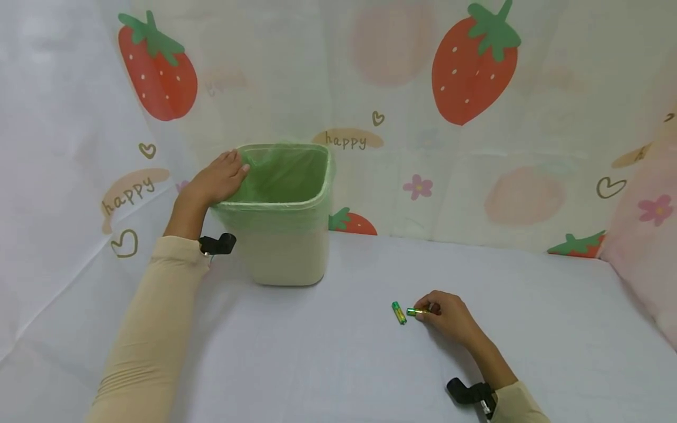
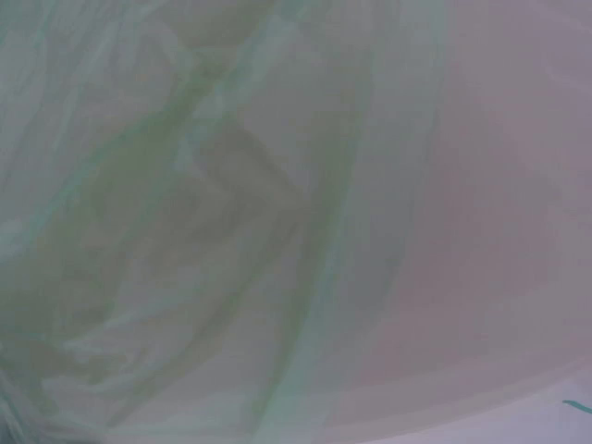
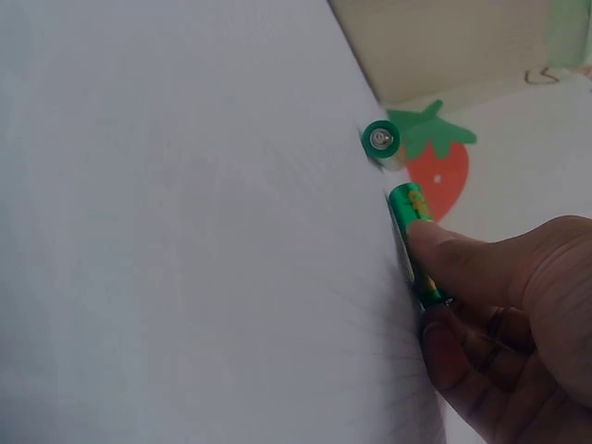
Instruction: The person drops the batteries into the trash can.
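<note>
On the left rim of a pale trash bin (image 1: 285, 252) with a green plastic liner (image 1: 275, 170) rests my left hand (image 1: 219, 176). Its fingers lie over the edge and its thumb is toward the bin's inside. Close up in the left wrist view is the translucent liner (image 2: 222, 213); the hand itself is out of that view. My right hand (image 1: 446, 314) pinches a green and yellow battery (image 3: 421, 245) between thumb and fingers, low at the white surface. A second battery (image 1: 399, 313) lies just left of it, its end (image 3: 381, 139) facing the right wrist camera.
White cloth (image 1: 317, 358) covers the tabletop. Behind it hangs a pale curtain (image 1: 402, 194) with strawberry prints, and the bin stands near this backdrop. Pink fabric (image 1: 647, 264) borders the right side. Each wrist carries a small black camera (image 1: 468, 392).
</note>
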`<action>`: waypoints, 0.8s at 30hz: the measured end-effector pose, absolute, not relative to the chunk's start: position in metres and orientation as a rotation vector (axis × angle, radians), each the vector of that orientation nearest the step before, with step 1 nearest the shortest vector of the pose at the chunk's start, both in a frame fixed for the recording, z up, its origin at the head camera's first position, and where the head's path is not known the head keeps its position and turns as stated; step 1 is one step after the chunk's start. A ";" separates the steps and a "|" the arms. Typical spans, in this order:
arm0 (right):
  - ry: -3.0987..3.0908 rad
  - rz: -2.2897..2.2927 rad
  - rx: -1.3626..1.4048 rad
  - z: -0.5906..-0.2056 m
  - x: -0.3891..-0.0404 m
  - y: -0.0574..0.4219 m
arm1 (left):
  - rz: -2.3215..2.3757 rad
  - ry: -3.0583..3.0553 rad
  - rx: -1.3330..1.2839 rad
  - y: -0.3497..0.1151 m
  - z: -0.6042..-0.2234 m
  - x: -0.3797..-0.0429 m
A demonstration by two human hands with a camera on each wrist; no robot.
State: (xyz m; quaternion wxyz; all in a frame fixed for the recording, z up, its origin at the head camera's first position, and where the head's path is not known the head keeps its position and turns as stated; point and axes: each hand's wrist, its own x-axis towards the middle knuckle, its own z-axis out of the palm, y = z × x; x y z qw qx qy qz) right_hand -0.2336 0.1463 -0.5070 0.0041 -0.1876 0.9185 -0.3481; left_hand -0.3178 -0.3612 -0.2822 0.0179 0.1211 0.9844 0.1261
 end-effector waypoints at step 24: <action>2.879 -1.162 -0.673 -0.485 -0.230 0.140 | 0.417 3.051 0.386 -0.362 -0.282 -0.319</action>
